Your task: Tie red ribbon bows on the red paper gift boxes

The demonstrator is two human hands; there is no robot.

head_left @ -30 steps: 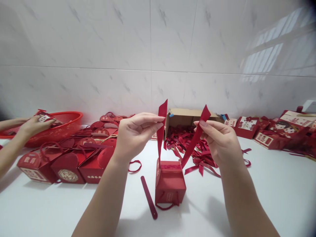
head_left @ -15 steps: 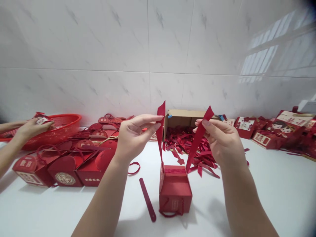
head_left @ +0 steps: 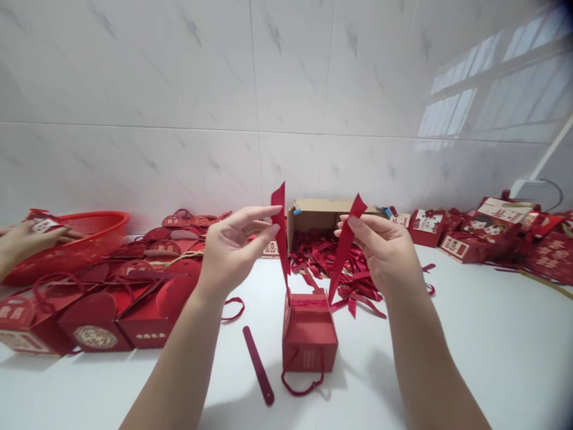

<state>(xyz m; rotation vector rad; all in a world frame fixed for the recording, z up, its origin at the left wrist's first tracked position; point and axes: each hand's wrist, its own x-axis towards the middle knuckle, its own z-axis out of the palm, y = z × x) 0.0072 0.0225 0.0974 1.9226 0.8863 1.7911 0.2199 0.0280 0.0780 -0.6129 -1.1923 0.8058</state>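
Upright on the white table stands a small red gift box [head_left: 310, 346] with a twisted cord handle [head_left: 302, 392] drooping over its front. A dark red ribbon [head_left: 344, 254] rises from the back of this box in two tails. My left hand [head_left: 239, 245] pinches the left tail between thumb and fingers. The right tail is gripped by my right hand [head_left: 380, 242], thumb against the fingers. Both hands are above the box, apart from each other. On the table to the left of the box lies a dark red flat strip [head_left: 258, 365] with rounded ends.
Behind the box, a cardboard carton [head_left: 333, 206] spills red ribbons [head_left: 358, 280]. Several red boxes [head_left: 147, 322] stand at left beside a red plastic basket [head_left: 107, 224], where another person's hand [head_left: 31, 242] holds a small packet [head_left: 42, 224]. Decorated red boxes [head_left: 483, 230] are piled at right.
The view has turned slightly right, so most things sit further left. Both hands keep their pinch on the ribbon tails. The cord handle hangs further out in front of the box.
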